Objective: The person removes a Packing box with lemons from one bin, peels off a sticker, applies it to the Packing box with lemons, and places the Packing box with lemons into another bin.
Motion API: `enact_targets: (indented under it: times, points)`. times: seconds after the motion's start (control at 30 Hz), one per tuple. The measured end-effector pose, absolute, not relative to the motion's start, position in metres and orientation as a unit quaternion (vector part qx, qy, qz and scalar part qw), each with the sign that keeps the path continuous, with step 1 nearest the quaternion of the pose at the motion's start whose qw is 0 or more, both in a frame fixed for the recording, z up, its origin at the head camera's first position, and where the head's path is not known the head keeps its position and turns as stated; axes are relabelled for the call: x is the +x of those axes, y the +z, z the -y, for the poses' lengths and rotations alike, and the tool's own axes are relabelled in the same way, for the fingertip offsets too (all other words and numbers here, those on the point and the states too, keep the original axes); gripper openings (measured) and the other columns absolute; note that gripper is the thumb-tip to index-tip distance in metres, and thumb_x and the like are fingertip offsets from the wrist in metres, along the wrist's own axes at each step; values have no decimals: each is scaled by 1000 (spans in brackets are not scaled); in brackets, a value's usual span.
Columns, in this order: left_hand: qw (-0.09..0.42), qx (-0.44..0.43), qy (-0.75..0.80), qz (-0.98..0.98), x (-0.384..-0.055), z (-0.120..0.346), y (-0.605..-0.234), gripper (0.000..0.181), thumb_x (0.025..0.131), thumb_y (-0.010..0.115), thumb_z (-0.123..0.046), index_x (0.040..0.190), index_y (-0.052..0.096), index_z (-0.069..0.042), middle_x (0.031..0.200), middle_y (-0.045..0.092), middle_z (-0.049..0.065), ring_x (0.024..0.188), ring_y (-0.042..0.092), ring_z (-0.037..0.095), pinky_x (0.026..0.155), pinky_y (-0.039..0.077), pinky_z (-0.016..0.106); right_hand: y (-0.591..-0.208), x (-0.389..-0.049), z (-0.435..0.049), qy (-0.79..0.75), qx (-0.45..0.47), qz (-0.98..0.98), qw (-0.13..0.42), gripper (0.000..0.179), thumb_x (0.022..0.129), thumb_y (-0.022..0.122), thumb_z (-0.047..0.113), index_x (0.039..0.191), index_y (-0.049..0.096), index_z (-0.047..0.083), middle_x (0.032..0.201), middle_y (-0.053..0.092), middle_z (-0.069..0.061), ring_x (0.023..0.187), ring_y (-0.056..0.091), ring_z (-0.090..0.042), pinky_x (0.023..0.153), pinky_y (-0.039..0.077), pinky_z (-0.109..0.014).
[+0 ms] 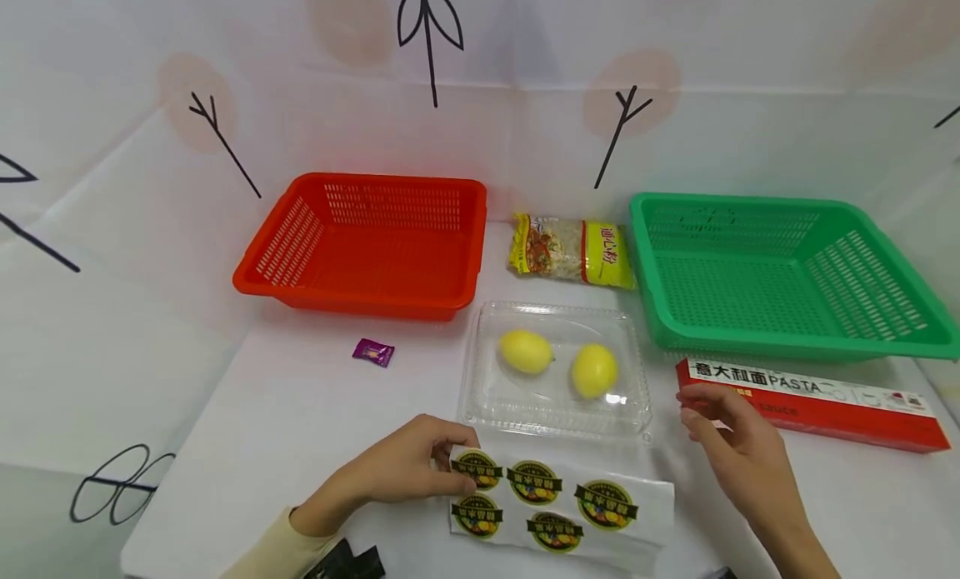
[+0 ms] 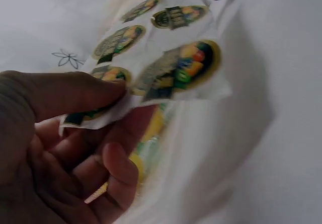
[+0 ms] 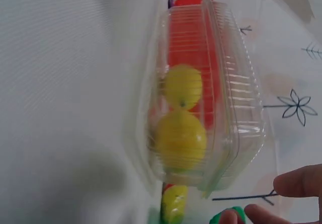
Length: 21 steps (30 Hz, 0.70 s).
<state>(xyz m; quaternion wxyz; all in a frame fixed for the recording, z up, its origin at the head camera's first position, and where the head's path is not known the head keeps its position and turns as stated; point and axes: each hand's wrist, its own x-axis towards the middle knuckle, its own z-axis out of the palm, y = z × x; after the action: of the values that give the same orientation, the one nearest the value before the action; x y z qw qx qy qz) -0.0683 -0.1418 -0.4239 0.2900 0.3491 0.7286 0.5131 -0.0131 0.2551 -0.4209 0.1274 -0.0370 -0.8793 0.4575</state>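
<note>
Holding the sticker sheet (image 1: 566, 504): left hand (image 1: 411, 469) pinched its left edge, just in front of the clear box (image 1: 555, 421); a light grip on bare margin seemed wisest;
Right hand (image 1: 738, 446): fingers loosely bent, nothing held, near the pasta box (image 1: 840, 408); steadying the sheet's loose end looked useful;
Table (image 1: 292, 429): white; lemons (image 1: 525, 351) sat in the clear box;
Printed cloth (image 1: 510, 137): walled in the space behind the red basket (image 1: 360, 301)

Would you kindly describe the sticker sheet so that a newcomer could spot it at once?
On the white table, find the clear plastic container with two lemons in it. Just nearer the wearer, the left hand pinches the sticker sheet at one end. It is the only white sheet bearing round black-and-gold labels.
</note>
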Motion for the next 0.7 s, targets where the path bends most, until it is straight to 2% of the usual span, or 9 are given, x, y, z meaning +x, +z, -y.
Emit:
enact_targets:
  times: [0.07, 0.17, 0.27, 0.33, 0.43, 0.57, 0.7]
  points:
    - [279, 341, 534, -721, -71, 143, -418, 13, 93, 77, -8, 102, 72, -15, 94, 74, -7, 76, 66, 9, 71, 57, 29, -415, -14, -250, 444, -28, 882, 152, 26, 100, 68, 4, 125, 71, 9, 113, 70, 6, 93, 64, 0, 80, 49, -10]
    - [258, 321, 561, -718, -75, 144, -409, 12, 94, 73, -9, 106, 72, -12, 98, 75, -2, 74, 66, 12, 65, 55, 26, -408, -15, -243, 461, -2, 868, 184, 27, 99, 66, -1, 124, 73, 7, 114, 72, 2, 93, 66, -5, 84, 48, -11]
    - [240, 296, 595, -707, -78, 145, -402, 13, 95, 70, -7, 108, 70, -7, 98, 76, 4, 71, 63, 13, 59, 51, 23, -400, -17, -238, 507, 43, 840, 192, 26, 99, 61, -9, 121, 72, -1, 113, 72, -5, 93, 66, -13, 84, 51, -15]
    - [230, 284, 611, -702, -81, 145, -397, 13, 96, 68, -6, 109, 69, -4, 98, 76, 6, 71, 63, 15, 59, 53, 24, -395, -18, -236, 538, 82, 819, 182, 26, 99, 58, -13, 121, 70, -6, 113, 72, -9, 94, 66, -17, 83, 53, -17]
    - [217, 277, 629, -693, -84, 145, -390, 15, 96, 67, -5, 110, 68, 0, 99, 76, 9, 75, 67, 20, 69, 61, 32, -387, -21, -231, 576, 121, 795, 144, 29, 99, 56, -15, 125, 66, -9, 115, 71, -12, 97, 66, -20, 82, 55, -19]
    - [204, 266, 649, -682, -88, 142, -383, 20, 96, 65, -3, 115, 66, 4, 102, 75, 14, 83, 72, 27, 79, 62, 41, -377, -26, -220, 587, 86, 800, 93, 34, 99, 65, -6, 132, 64, -2, 110, 74, -10, 92, 69, -19, 78, 57, -22]
    - [201, 225, 680, -668, -90, 137, -380, 32, 98, 65, -5, 127, 61, 8, 111, 72, 18, 93, 72, 28, 85, 60, 42, -371, -32, -212, 607, 27, 792, 64, 29, 97, 73, 2, 125, 65, -2, 97, 75, -14, 79, 68, -20, 70, 56, -25]
